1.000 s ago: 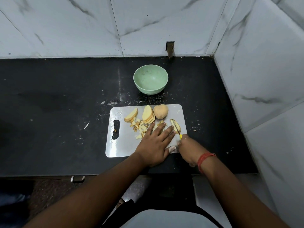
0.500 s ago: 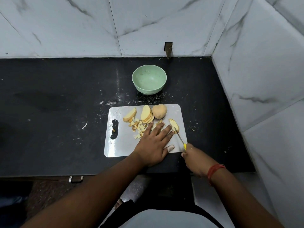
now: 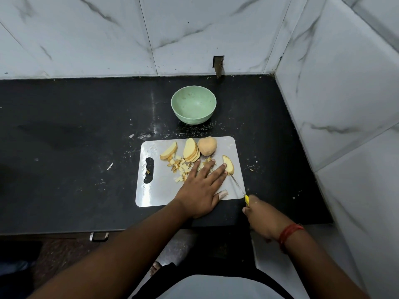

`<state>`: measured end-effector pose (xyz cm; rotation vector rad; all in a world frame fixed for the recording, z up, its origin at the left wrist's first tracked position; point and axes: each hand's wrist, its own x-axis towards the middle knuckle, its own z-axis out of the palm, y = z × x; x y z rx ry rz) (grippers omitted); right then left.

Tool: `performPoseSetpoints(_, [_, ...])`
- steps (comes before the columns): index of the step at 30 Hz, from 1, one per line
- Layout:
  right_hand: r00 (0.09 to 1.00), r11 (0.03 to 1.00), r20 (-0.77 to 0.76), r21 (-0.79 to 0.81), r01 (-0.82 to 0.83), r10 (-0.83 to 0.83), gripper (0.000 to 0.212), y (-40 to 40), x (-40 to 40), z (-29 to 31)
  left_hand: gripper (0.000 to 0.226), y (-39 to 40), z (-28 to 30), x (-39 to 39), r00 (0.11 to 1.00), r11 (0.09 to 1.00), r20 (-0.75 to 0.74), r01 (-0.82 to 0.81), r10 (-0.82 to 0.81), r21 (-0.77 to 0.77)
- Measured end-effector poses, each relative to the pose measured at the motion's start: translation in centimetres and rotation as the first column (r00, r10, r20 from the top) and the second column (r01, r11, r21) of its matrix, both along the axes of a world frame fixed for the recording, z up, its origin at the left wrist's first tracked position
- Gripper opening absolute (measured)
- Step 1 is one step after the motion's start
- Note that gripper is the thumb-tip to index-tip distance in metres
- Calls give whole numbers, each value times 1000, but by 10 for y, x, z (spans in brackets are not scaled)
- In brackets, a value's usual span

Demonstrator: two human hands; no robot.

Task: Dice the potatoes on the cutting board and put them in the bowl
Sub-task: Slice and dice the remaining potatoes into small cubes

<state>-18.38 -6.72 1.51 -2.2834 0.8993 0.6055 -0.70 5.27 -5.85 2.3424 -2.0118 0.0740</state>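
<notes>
You're pinning the cutting board (image 3: 162,190) with your left hand (image 3: 201,188), fingers straight and spread flat over the diced potato (image 3: 181,167), likely steadying it. Your right hand (image 3: 262,219) is gripping the knife (image 3: 237,185), tip at a slice (image 3: 228,164). Bowl (image 3: 193,107) is sitting empty behind the board.

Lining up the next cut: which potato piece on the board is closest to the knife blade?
The lone slice by the board's right edge, at the knife tip. The stacked slices, the uncut chunk and the left slice lie farther back.
</notes>
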Motion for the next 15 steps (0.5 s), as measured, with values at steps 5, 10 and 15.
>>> performPoseSetpoints(5, [998,999,-42,6,51,-51,14,-1,0,5,67,-1,2,0,999,999,3,33,-33,17])
performPoseSetpoints(10, [994,995,-48,-43,94,-96,9,-1,2,7,67,-5,3,2,997,997,36,72,-73,36])
performPoseSetpoints(15, [986,986,-20,-28,165,-166,15,-7,9,8,79,-12,3,5,991,991,55,123,-126,45])
